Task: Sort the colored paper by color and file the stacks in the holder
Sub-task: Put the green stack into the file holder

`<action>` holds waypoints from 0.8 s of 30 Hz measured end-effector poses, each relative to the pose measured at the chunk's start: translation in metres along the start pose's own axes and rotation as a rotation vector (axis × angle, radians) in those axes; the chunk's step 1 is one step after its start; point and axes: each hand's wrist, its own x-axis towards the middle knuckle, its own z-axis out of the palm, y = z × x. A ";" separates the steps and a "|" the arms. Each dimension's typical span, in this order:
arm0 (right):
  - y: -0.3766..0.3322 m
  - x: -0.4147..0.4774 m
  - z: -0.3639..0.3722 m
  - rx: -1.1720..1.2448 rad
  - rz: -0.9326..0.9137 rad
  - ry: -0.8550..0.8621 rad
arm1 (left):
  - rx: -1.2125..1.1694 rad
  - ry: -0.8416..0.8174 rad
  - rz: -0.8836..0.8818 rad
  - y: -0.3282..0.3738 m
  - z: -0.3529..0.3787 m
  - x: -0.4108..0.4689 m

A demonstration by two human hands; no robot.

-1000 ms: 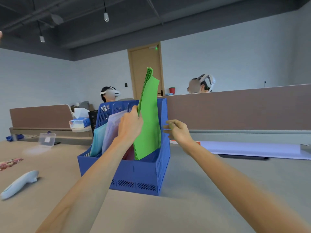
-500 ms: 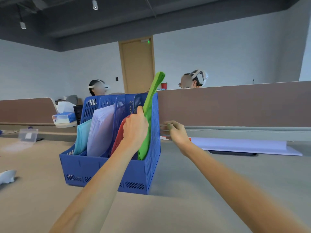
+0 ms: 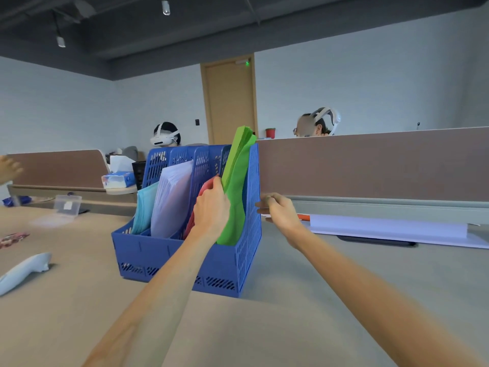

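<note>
Now the green paper stack (image 3: 235, 192) is stood in the rightmost compartment of the blue holder (image 3: 185, 260) and is gripped at its left edge by the left hand (image 3: 211, 207), with the fingers curled round the sheets and the thumb laid up along them. The stack is tilted to the right, and its top is carried above the holder's back rim, close to the upper corner of the right wall. Red paper (image 3: 205, 186) is seen in the next compartment, largely hidden behind the left hand. Lavender paper (image 3: 172, 197) and light blue paper (image 3: 144, 207) are filed in the two compartments further left, each leaning.

The right hand (image 3: 277, 210) is held just outside the holder's right wall, fingers loosely extended toward it and nothing grasped; whether the fingertips touch the plastic cannot be told. The hands are kept apart, with that wall between them.

Bare table (image 3: 291, 327) is left in front of the holder and to its right, as far as a pale flat sheet (image 3: 383, 226) laid along the brown partition (image 3: 370, 165). On the left, a white controller (image 3: 23, 268) is laid well apart from the holder.
</note>
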 end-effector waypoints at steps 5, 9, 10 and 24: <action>0.001 -0.002 -0.004 0.014 0.007 0.021 | -0.354 -0.163 -0.092 -0.006 0.019 0.006; 0.002 -0.006 -0.010 0.000 0.010 0.029 | -0.582 -0.554 -0.340 -0.017 0.038 0.004; 0.003 -0.007 -0.011 -0.015 0.013 0.024 | -0.570 -0.572 -0.353 -0.021 0.041 0.003; 0.007 -0.013 -0.008 -0.083 0.039 0.010 | -0.723 -0.457 -0.296 -0.030 0.033 0.009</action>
